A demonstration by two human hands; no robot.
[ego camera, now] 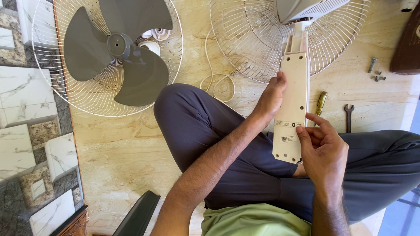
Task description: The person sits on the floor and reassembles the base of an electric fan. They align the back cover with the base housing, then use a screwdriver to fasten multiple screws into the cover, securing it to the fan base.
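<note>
Your left hand (pixel 272 97) grips the left edge of the cream fan stem cover (pixel 292 102) while your right hand (pixel 321 146) pinches its lower right edge, holding it over your lap, with the wire fan guard (pixel 245 48) just beyond on the floor.

Both hands are on the cream fan stem cover (pixel 294 94); the left hand (pixel 271 98) grips its left edge near the middle; the right hand (pixel 321 146) pinches the lower end by the label; above it, the rear wire guard (pixel 245 48) lies flat on the beige floor (pixel 127 148); over to the left, the grey blade (pixel 118 48) sits in the front guard (pixel 52 83); a spanner (pixel 348 116), a yellow-handled screwdriver (pixel 321 102) and loose bolts (pixel 375 72) lie to the right; a white cord (pixel 216 83) coils between.
</note>
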